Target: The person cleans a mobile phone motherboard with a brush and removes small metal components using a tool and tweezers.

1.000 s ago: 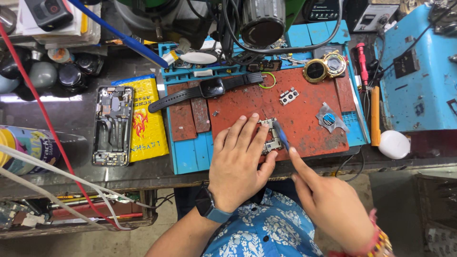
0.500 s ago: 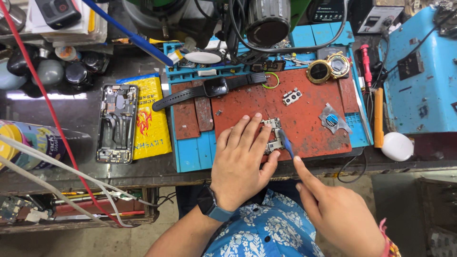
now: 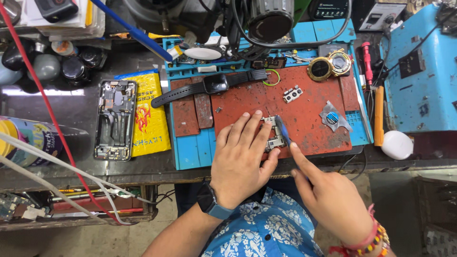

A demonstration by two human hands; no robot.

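Left hand (image 3: 240, 159): fingers spread flat, pressing a small metal circuit part (image 3: 272, 135) onto the red mat (image 3: 304, 114).
Right hand (image 3: 331, 195): closed around a blue-tipped tool (image 3: 282, 129), forefinger along it, tip touching the part.
Nearby: a black smartwatch (image 3: 214, 84) lies across the mat's upper left; an opened phone frame (image 3: 114, 119) rests beside a yellow packet (image 3: 147, 119).
Surface: a cluttered grey counter (image 3: 76, 107) with cables and a blue machine (image 3: 419, 71).

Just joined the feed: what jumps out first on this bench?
The left hand pins a small circuit board on the red mat while the right hand works it with a blue tool. A black smartwatch lies above; an opened phone frame sits left.
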